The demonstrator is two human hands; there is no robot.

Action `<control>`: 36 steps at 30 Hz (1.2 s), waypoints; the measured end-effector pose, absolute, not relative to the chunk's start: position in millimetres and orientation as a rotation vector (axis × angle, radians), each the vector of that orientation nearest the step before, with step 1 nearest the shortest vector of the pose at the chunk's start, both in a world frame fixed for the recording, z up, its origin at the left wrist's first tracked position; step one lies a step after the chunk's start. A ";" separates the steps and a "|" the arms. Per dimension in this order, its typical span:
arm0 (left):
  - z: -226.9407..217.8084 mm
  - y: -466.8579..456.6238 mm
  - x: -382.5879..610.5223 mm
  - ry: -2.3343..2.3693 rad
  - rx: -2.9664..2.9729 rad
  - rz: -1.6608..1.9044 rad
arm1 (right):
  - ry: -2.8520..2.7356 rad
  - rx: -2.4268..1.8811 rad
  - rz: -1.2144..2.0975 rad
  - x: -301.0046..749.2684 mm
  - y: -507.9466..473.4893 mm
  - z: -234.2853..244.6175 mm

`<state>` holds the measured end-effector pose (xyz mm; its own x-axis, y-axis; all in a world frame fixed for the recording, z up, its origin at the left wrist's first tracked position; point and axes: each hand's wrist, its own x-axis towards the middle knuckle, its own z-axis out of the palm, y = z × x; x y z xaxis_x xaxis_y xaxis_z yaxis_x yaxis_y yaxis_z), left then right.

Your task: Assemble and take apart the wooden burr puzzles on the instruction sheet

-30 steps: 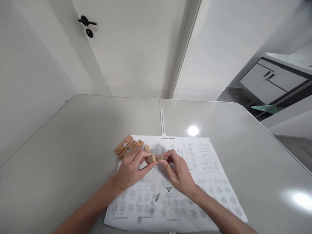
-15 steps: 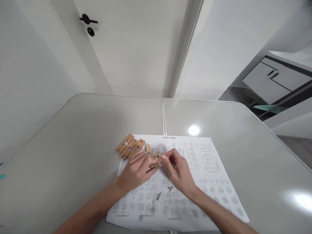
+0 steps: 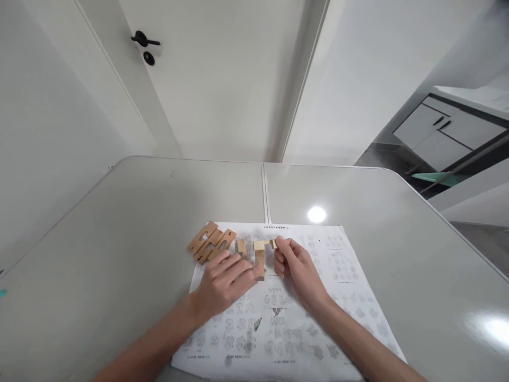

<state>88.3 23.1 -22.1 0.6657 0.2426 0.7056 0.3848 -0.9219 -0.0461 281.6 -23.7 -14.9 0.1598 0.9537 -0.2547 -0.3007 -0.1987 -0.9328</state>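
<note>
My right hand (image 3: 298, 265) pinches the right end of a notched wooden puzzle piece (image 3: 260, 245) between thumb and fingers. That pale piece lies crosswise at the far end of a second wooden puzzle piece (image 3: 260, 259), which points toward me. The fingertips of my left hand (image 3: 226, 278) close on the near end of this second piece; its thumb is mostly hidden. Just beyond the left fingers is another wooden block (image 3: 242, 246), partly covered by them. Flat wooden plates (image 3: 203, 236) with cut-out slots and printed numbers lie side by side left of it.
Beneath the hands spreads a printed paper sheet (image 3: 286, 339) with rows of small diagrams. It rests on a glossy grey table (image 3: 119, 239) with a seam down the middle. Behind stands a white door (image 3: 222, 79); a white cabinet (image 3: 449, 127) is at the right.
The hands have moved slightly apart. My right hand has shifted right with the notched piece, and the two pieces, earlier bunched between the fingers, now show as a crosswise and a lengthwise piece.
</note>
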 end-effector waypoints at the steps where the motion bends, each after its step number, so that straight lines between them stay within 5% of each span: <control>1: -23.1 25.0 86.3 -0.548 -2.702 -1.104 | -0.723 -1.237 1.331 284.4 -22.3 -15.2; 19: -27.9 30.9 83.1 -0.930 -2.941 -0.855 | -1.316 -1.606 0.980 314.8 -10.1 -19.9; 36: -22.3 45.1 73.5 -1.135 -3.178 -0.728 | -1.581 -1.439 0.975 303.2 -17.2 -30.3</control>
